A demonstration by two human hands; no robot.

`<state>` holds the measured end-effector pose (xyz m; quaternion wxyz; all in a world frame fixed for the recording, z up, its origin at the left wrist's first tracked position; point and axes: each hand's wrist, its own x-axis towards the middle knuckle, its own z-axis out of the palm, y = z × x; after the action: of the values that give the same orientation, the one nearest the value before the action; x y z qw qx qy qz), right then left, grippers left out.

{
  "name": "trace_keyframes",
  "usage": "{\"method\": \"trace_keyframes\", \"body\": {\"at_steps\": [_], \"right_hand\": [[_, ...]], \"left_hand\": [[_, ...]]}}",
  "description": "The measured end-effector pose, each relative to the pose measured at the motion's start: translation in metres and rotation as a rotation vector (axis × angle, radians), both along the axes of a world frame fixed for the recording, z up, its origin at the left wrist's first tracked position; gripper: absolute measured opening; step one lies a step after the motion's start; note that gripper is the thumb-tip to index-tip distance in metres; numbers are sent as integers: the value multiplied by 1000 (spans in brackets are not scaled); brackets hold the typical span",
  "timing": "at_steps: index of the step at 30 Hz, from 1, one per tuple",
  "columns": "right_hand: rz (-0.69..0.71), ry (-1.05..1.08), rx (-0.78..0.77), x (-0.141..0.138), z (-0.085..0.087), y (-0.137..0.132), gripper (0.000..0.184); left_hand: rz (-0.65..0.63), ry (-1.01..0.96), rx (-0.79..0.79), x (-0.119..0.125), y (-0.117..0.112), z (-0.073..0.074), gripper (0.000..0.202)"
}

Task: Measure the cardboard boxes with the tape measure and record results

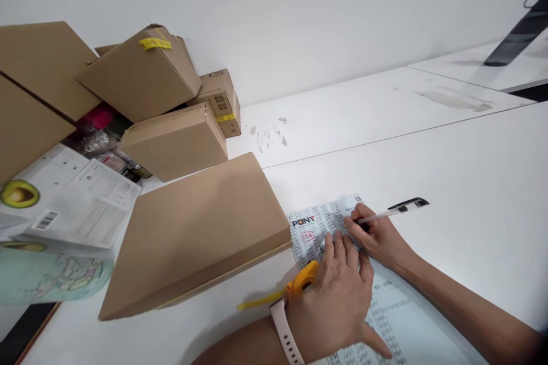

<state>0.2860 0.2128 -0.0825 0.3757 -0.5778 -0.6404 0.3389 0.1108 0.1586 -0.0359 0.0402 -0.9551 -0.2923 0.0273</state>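
A pen (396, 209) with a clear barrel and black clip is gripped in my right hand (377, 235), its tip down at the upper part of a pale blue printed sheet (406, 311). Small dark print and a "PONY" mark show on that paper. My left hand (338, 291) lies flat across the sheet with fingers spread, and a light band is on its wrist. Beside it, partly covered by the hand, sits a yellow-orange tape measure (302, 278) with a length of yellow tape (260, 300) sticking out to the left.
A flat cardboard box (197, 231) lies just left of the paper. Behind it are stacked cartons (145, 74) and a smaller box (175, 145). White packages with an avocado picture (81, 199) and a mint-green item (55, 276) are far left. A dark object (516, 37) stands at the back right.
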Motion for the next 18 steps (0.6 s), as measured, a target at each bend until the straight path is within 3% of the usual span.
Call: {"method": "trace_keyframes", "body": {"at_steps": [10, 18], "right_hand": [[4, -46, 21, -1, 0, 1, 25], [-2, -58, 39, 0, -1, 0, 26]], "left_hand": [[1, 1, 61, -1, -1, -4, 131], [-17, 66, 18, 0, 3, 6, 127]]}}
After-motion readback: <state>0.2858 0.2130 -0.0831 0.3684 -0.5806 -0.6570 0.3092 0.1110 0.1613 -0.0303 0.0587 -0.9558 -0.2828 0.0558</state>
